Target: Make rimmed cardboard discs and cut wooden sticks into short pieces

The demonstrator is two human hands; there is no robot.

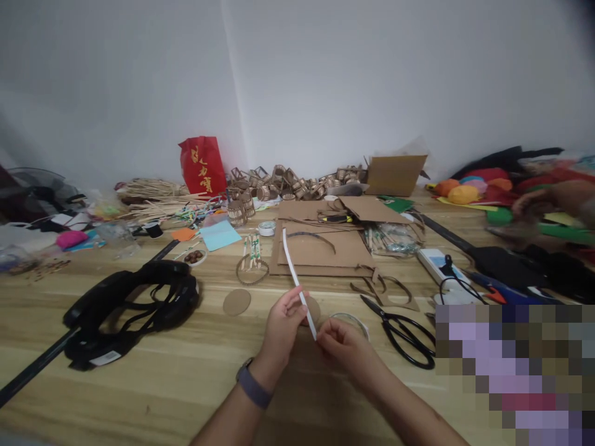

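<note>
The left hand [284,319] grips a narrow white strip [291,266] between thumb and fingers, while the right hand [343,341] pinches its lower end. The strip slants up and away, its far end over stacked cardboard sheets [344,246]. Black-handled scissors [385,316] lie open-looped beside the right hand; a cardboard disc [237,302] (plain, roughly round) lies left of the left hand on the wooden table [186,396]. A red bag [203,162] stands near the wall [325,74].
</note>
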